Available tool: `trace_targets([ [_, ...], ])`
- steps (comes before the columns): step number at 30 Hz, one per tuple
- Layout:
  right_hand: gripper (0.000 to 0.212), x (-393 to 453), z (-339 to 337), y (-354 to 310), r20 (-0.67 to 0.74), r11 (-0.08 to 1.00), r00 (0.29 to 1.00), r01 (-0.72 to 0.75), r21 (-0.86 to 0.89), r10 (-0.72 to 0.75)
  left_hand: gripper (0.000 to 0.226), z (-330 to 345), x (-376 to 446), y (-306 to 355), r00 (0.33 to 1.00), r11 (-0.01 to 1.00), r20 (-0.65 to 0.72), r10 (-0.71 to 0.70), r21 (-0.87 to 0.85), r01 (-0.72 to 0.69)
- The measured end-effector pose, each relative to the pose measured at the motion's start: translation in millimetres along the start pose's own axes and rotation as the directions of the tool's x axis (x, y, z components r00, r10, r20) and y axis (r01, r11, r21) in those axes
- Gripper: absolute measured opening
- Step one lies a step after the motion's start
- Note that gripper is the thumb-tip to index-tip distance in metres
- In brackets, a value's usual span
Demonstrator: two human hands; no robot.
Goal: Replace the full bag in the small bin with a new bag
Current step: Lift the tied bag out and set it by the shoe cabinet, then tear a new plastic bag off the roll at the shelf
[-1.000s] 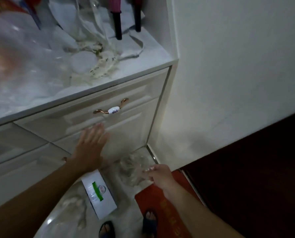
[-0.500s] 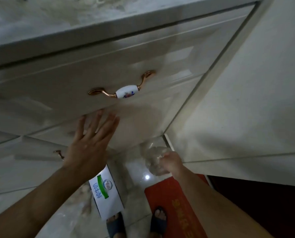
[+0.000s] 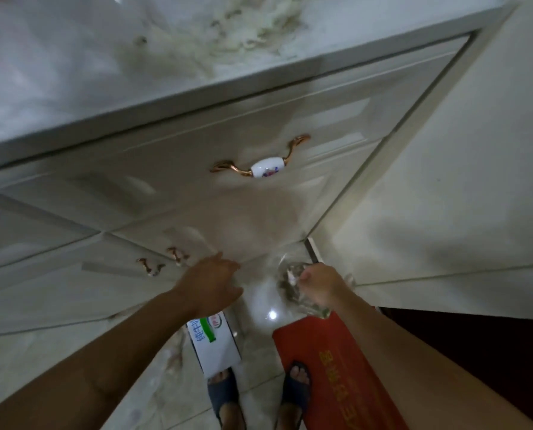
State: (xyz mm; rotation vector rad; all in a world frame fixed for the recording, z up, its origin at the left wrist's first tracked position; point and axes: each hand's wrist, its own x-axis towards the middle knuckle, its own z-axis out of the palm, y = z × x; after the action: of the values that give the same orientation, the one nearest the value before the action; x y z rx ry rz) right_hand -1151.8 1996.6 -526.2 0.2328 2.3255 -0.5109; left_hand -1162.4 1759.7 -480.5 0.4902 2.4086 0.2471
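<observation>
A crumpled clear plastic bag [image 3: 293,290] hangs low over the floor, close to the foot of the white cabinet. My right hand [image 3: 319,283] grips its top, fingers curled round the plastic. My left hand [image 3: 214,282] reaches down beside it with fingers loosely extended, holding nothing, just in front of the lower cabinet doors. No bin shows in this view.
The white cabinet [image 3: 259,212] has a drawer with a gold and porcelain handle [image 3: 263,167] and small door handles [image 3: 162,260] lower down. A white carton [image 3: 215,342] and a red mat [image 3: 336,367] lie on the tiled floor by my sandalled feet. A wall stands at right.
My left hand has dropped from the drawer front down toward the floor. My view has tilted further down, and my right hand still grips the clear bag.
</observation>
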Motion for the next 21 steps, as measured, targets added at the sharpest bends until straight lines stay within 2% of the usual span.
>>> trace_targets([
  [2, 0.030, -23.9, -12.7, -11.4, -0.018, 0.999, 0.999, 0.027, -0.019, -0.027, 0.053, -6.1, -10.9, 0.9, 0.999, 0.982, -0.011, -0.047, -0.185, 0.044],
  [5, 0.026, -69.9, -31.2, -34.7, -0.094, 0.992, 0.992, 0.075, -0.104, -0.085, 0.042, -23.5, -35.0, 2.8, 0.996, 0.953, 0.036, -0.080, -0.288, 0.087],
  [7, 0.028, -103.4, -41.6, -54.1, -0.128, 0.981, 0.982, 0.119, -0.155, -0.139, 0.042, -37.7, -57.0, 7.6, 0.995, 0.957, 0.061, -0.079, -0.276, 0.093],
  [10, 0.032, -154.4, -57.9, -88.9, -0.104, 0.964, 0.975, 0.174, -0.199, -0.197, 0.053, -61.7, -99.9, 17.3, 0.995, 0.972, 0.056, -0.078, -0.218, 0.089],
  [15, 0.032, -224.4, -83.7, -143.2, -0.030, 0.918, 0.949, 0.295, -0.266, -0.314, 0.052, -102.2, -187.4, 29.4, 0.994, 0.977, -0.035, -0.106, -0.190, 0.098],
  [18, 0.029, -266.9, -100.0, -173.4, -0.040, 0.859, 0.906, 0.384, -0.339, -0.421, 0.045, -119.1, -242.7, 32.2, 0.983, 0.971, -0.089, -0.163, -0.191, 0.143],
  [21, 0.026, -311.0, -109.6, -199.2, -0.058, 0.767, 0.829, 0.486, -0.419, -0.557, 0.039, -131.3, -300.5, 40.5, 0.956, 0.954, -0.179, -0.234, -0.232, 0.190],
])
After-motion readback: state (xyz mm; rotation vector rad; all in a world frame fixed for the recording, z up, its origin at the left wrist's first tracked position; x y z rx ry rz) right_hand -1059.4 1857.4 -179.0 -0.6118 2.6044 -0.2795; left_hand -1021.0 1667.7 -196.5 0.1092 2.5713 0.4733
